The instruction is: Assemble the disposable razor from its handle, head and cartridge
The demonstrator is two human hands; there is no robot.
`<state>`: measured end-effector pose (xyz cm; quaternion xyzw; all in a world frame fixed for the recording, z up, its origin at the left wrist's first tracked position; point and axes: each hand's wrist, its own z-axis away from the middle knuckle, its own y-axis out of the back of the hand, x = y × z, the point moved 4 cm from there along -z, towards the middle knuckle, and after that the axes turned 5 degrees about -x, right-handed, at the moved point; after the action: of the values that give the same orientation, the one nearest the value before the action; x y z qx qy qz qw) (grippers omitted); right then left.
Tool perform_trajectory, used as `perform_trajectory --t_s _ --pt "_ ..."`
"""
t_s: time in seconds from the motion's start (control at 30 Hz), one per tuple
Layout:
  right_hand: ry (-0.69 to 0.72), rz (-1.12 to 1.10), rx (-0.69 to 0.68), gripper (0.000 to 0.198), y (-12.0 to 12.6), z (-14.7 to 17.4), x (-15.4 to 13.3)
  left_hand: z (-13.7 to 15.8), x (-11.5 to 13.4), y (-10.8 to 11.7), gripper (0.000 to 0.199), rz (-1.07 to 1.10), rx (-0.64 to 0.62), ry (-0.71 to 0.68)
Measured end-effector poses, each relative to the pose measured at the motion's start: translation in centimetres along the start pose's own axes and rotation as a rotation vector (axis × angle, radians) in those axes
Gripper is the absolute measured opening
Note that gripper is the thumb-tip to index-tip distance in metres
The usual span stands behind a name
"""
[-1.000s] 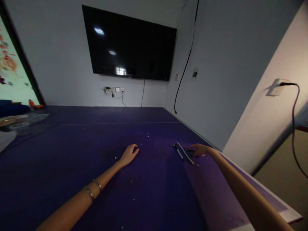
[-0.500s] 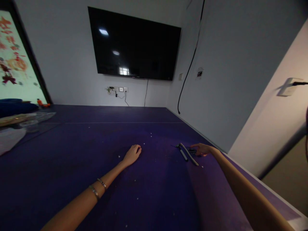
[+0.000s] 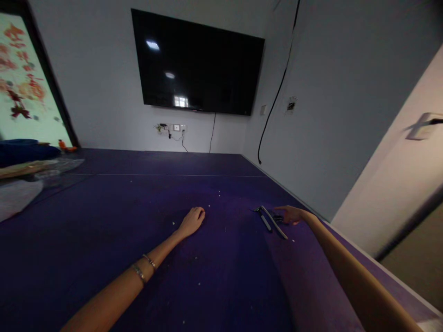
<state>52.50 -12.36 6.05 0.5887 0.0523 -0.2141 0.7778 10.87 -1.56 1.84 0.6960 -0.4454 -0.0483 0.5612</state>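
Observation:
My left hand [image 3: 192, 222] rests on the purple table [image 3: 221, 263], its fingers curled in and no object showing in them. Farther right, my right hand [image 3: 291, 215] hovers at or touches a small dark object [image 3: 278, 218]. The index finger points left over it, and the other fingers are partly bent; a hold on the object cannot be made out. Just left of that hand lie a slim tool with a dark head and grey handle [image 3: 266, 223] and a long, slightly curved grey strip [image 3: 276, 224]. They lie close together at an angle.
Plastic bags [image 3: 20, 196] and a dark blue bundle [image 3: 26, 152] sit at the far left, beside a small orange item [image 3: 65, 146]. Several white scraps dot the tabletop. A black cable [image 3: 273, 108] hangs on the wall beside the table. A television [image 3: 200, 62] is mounted behind.
The whole view has shifted slightly, so things appear a little farther right. Both hands stay in nearly the same places, and the tools on the table have not moved.

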Motion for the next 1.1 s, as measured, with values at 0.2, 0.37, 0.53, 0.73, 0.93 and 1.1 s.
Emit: perform_trajectory --t_s 0.2,0.37,0.53,0.73,0.93,1.1 --pt "0.061 0.126 0.075 0.064 0.4 -1.6 -3.7 -0.2 0.0 0.1 0.024 0.025 0.054 -0.022" --pt "0.239 0.164 0.131 0.058 -0.9 -3.1 -8.7 -0.1 -0.5 1.5 0.020 0.014 0.196 -0.007" --pt "0.402 0.211 0.177 0.059 -3.7 -4.0 -13.3 0.4 -2.5 3.3 0.021 -0.065 0.206 0.086" --pt "0.469 0.195 0.275 0.052 -8.0 -5.0 -16.2 1.8 -6.0 6.0 0.024 -0.191 0.174 0.179" --pt "0.320 0.246 0.336 0.061 -11.7 -5.8 -17.0 3.3 -7.9 6.6 0.028 -0.308 0.122 0.237" --pt "0.280 0.262 0.402 0.053 -12.5 -5.6 -17.1 3.3 -8.3 5.7 0.031 -0.380 0.084 0.271"
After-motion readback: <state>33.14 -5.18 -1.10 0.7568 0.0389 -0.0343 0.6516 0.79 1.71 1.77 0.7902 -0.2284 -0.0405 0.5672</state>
